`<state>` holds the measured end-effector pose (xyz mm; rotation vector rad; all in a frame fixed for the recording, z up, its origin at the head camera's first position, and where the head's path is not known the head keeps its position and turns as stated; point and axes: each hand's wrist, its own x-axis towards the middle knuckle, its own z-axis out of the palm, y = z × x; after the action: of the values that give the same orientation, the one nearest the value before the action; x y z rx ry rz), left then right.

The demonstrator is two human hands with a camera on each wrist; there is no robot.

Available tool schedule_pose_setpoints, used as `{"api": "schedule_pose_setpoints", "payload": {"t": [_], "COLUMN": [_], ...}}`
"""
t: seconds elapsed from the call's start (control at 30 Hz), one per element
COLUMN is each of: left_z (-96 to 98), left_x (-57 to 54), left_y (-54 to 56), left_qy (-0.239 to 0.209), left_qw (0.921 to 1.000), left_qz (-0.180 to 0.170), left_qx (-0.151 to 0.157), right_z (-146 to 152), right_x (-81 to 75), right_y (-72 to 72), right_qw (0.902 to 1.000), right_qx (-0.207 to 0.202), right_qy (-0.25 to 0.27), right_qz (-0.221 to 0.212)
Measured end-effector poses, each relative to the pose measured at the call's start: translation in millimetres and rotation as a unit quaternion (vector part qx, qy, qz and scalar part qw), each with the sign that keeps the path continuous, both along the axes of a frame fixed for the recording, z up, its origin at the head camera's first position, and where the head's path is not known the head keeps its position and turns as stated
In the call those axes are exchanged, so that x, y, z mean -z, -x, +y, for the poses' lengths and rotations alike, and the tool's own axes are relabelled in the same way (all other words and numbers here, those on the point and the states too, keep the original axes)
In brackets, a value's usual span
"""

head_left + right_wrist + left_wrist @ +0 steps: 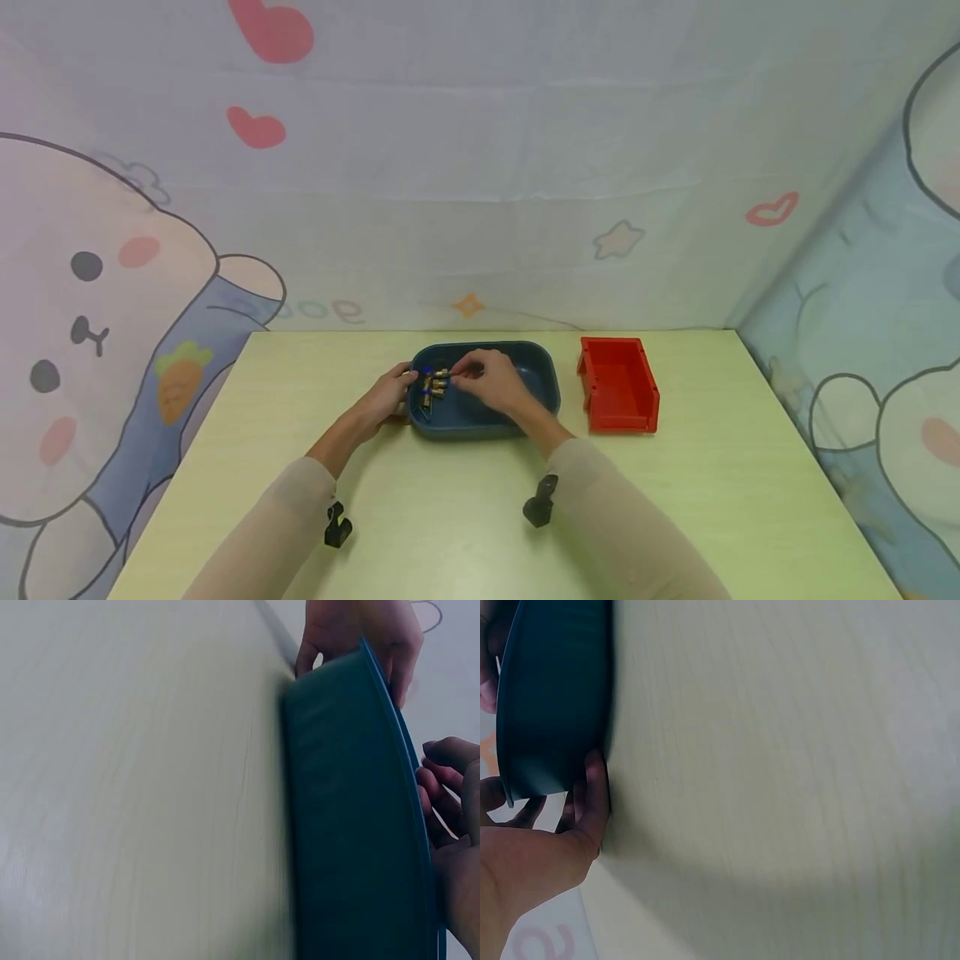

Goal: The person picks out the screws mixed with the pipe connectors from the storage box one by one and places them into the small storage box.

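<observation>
A dark blue-green plastic basin [480, 427] stands on the table. My left hand [385, 402] grips its left end, with the thumb at the rim and the fingers against the outer wall, as the left wrist view shows. Several small brass fittings [438, 384] with blue parts lie in a heap at the basin's left end, a few thin metallic pieces among them. Over the basin, my right hand [491, 381] has thumb and forefinger pinched at one small brass fitting beside the heap. The basin wall hides the fingertips' hold in the right wrist view.
To the right of the basin stands a red open-fronted bin [618, 385], a little apart from it. The pale wooden table [442, 517] ends at the back against a printed cloth [487, 167].
</observation>
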<state>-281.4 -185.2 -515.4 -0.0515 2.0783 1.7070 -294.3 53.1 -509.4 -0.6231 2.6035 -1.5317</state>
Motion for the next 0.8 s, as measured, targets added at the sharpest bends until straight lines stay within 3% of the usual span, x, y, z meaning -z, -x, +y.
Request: {"api": "schedule_pose_setpoints", "payload": {"t": [0.8], "left_z": [1.0], "left_x": [1.3], "left_y": [-1.0], "left_qy": [-0.002], "left_qw": [1.0000], "left_qz": [0.005], "left_qx": [-0.001], "right_z": [-25], "right_x": [2.6], "right_y": [-4.4], "right_qw": [0.9991], "right_qx": [-0.041], "right_qy": [-0.006], "right_qz": [0.005]}}
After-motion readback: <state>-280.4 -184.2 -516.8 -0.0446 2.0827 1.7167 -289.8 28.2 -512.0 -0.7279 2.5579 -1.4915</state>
